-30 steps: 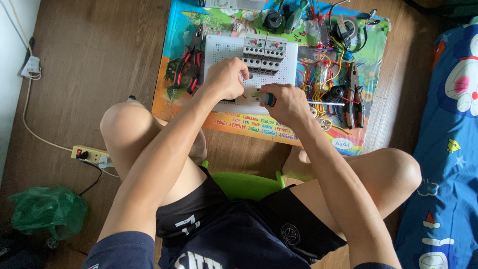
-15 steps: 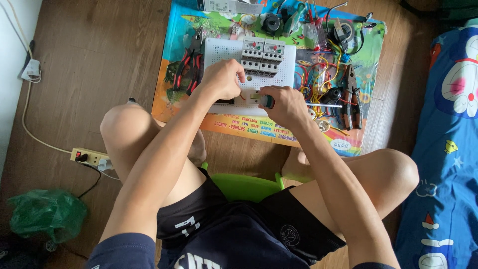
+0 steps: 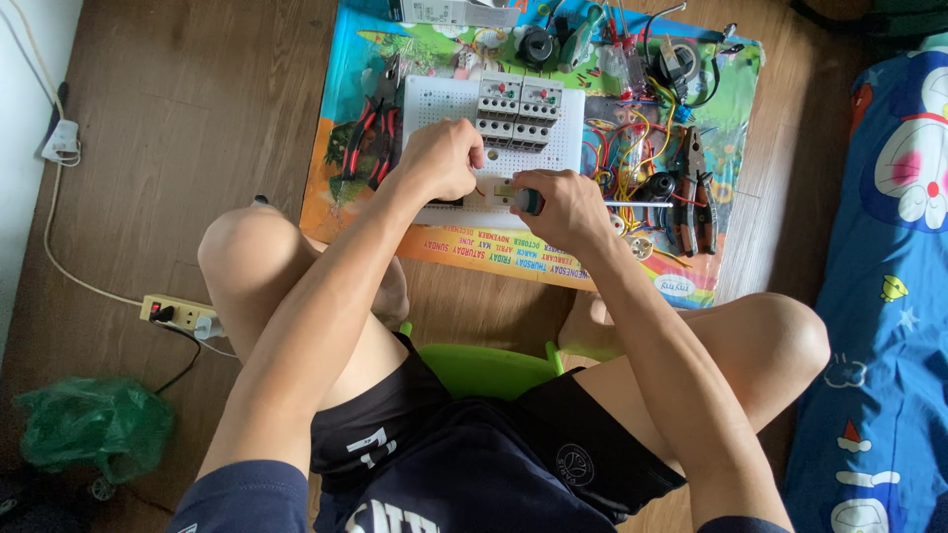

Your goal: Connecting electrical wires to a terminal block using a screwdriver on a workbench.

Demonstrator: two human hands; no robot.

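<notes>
A white perforated board (image 3: 442, 104) lies on a colourful mat (image 3: 351, 74) on the wooden floor. Grey electrical modules (image 3: 518, 111) are mounted near its top. My left hand (image 3: 439, 158) rests curled on the board's lower part, beside a small white device (image 3: 499, 190). My right hand (image 3: 563, 205) grips a screwdriver handle (image 3: 526, 200), its tip hidden near that device. Both forearms reach forward over my bent knees.
Red-handled pliers (image 3: 367, 138) lie left of the board. Coloured wires (image 3: 632, 148), more pliers (image 3: 693, 188) and small parts crowd the mat's right side. A power strip (image 3: 178, 313) and a green bag (image 3: 94, 422) are at the left. Blue bedding (image 3: 879, 296) runs along the right.
Both hands stay at the lower edge of the board with only slight shifts. The view has moved a little.
</notes>
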